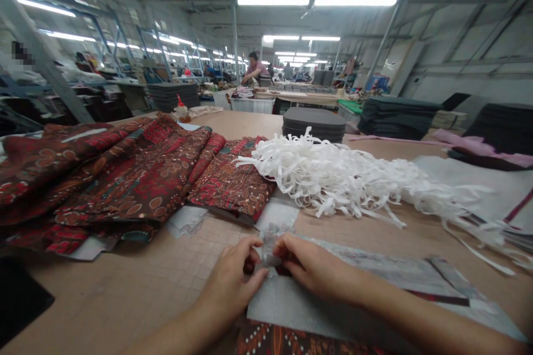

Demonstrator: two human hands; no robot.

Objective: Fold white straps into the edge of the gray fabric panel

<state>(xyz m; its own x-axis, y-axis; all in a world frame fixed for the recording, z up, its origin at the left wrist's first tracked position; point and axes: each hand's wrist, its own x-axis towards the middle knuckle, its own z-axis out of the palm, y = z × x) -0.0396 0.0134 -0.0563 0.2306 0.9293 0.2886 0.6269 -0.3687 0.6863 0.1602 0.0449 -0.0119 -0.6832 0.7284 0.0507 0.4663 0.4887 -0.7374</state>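
Note:
My left hand (233, 283) and my right hand (312, 266) meet at the near middle of the table. Both pinch a small piece of translucent white material (270, 244) held up between the fingertips. Under the hands lies a flat grey-white sheet (300, 305) with a patterned red fabric piece (283, 341) showing beneath it at the bottom edge. A big heap of white strips (341, 177) lies just beyond my right hand.
Folded red and brown patterned fabrics (125, 177) cover the left of the tan table (137, 283). Stacks of dark grey sheets (314, 123) stand at the back, more dark stacks (395, 116) at right. A person (255, 69) works at a far table.

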